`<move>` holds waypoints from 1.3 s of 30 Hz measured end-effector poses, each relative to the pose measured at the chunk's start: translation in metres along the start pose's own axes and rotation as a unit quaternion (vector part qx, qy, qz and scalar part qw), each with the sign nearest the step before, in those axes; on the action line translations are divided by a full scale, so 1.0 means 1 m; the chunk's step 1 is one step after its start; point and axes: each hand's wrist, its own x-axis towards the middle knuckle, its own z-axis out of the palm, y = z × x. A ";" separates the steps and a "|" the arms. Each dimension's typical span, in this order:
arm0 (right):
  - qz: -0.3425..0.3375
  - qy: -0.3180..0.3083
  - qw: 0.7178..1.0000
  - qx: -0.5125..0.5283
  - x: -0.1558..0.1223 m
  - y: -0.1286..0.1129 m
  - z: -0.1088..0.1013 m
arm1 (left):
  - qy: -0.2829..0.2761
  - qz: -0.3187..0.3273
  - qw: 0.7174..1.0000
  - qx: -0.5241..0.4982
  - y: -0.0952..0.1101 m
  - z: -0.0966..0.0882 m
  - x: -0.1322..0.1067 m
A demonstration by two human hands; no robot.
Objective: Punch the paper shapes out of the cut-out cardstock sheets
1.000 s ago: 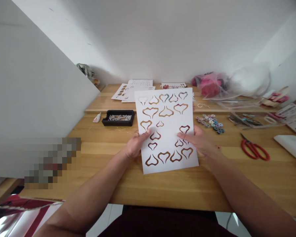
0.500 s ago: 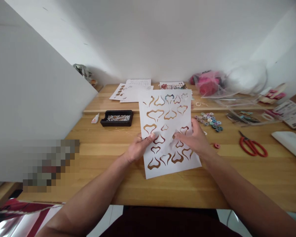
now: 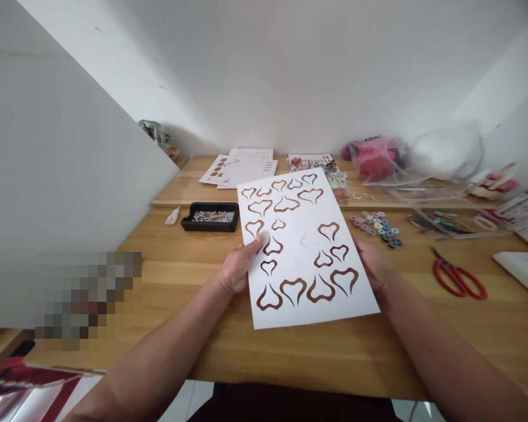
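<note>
L. hand (image 3: 240,269) is gripping a large white rectangular paper sheet (image 3: 297,255) at its left edge, thumb pressing on the face, other fingers hiding behind. R. hand (image 3: 372,264) is sitting at the right edge, partly disappearing behind the paper — firm grip or light support, can't tell. Sheet is hanging tilted over the middle of a light-brown wooden desk (image 3: 317,360), face turning up.

Status, as far as visible: brown heart-like outlines, approx. cut-outs, are filling the far, left & near parts of the sheet; the patch right of centre is showing only faint curved marks. Judgement: sheet appears to be undergoing handling/viewing only, neither hand visibly using a tool. What's remaining — n/a from this view.

Surroundings: red-handled metal scissors (image 3: 460,275) are lying unused to the right; small multicoloured ring-shaped spools (image 3: 377,227) are clustering just beyond the R. hand. To the left, a black rectangular tray (image 3: 209,225) is holding small beads; a small white bottle (image 3: 172,217) is lying beside it.
</note>
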 end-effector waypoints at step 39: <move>-0.149 0.089 0.985 0.018 0.006 0.016 0.015 | -0.076 -0.037 0.996 -0.003 -0.004 0.002 -0.032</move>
